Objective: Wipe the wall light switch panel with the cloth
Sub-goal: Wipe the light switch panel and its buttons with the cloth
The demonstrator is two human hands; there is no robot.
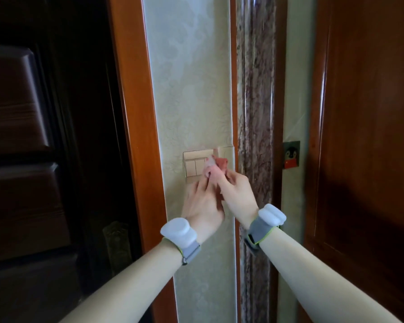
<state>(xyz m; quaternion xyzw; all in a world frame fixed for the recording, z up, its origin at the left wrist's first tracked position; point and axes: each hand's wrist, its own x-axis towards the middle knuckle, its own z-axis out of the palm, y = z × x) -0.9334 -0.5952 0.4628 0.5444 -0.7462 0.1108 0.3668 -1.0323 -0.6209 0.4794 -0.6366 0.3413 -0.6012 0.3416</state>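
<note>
Switch panel (197,165), a beige plate with several rockers side by side, sits on the pale patterned wall strip (191,89) between an orange-brown door frame (135,113) and a marbled column (254,113). Seen from the head camera, a small pink cloth (216,165) is bunched against the panel's right edge, covering its right-hand part; the left rockers are bare.

The right hand (237,192) has its fingers closed on the cloth, pinching it at the tips and pressing it to the plate. The left hand (202,203) lies just below the panel, fingers loosely together and stretched upward, tips reaching the cloth's lower edge; it is motion-blurred, so I cannot tell whether it grips the cloth or only steadies it. Both wrists carry grey straps with white pucks.

The main risk, as I judge it, is pressing a rocker hard enough to flip a light, since the cloth is small and the fingertips push almost directly on the plate. A tightly bunched wad may also skip the grooves between rockers and the left side, leaving the wipe partial. The cloth could slip from a fingertip pinch.
</note>
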